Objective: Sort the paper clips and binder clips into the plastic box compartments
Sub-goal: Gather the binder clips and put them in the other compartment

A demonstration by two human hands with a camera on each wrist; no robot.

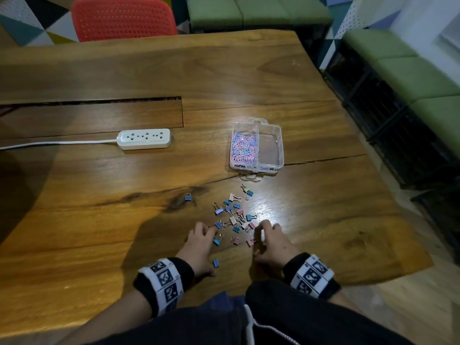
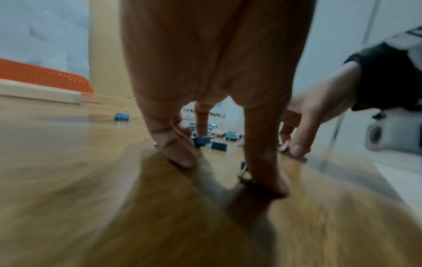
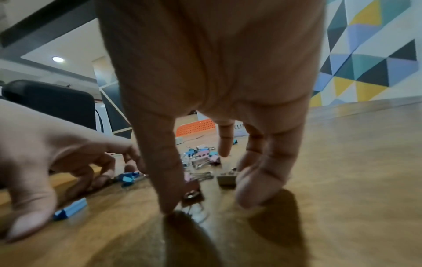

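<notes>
Binder clips point(image 1: 234, 215) are scattered loose near the front edge of the wooden table point(image 1: 99, 183), with one blue stray point(image 1: 188, 196) off toward the left edge. Paper clips point(image 1: 243, 148) are piled in the left compartment of the plastic box point(image 1: 280, 148), further back toward the right edge. Fingers of the left hand point(image 1: 199, 245) and right hand point(image 1: 270, 242) are curled down onto the clips; whether anything is actually pinched can't be told.

Clear plastic box point(image 1: 278, 143) open on bench: left compartment full of pastel paper clips point(image 1: 243, 146), right compartment bare. Blue, pink, white binder clips point(image 1: 234, 215) scattered just before box.
</notes>
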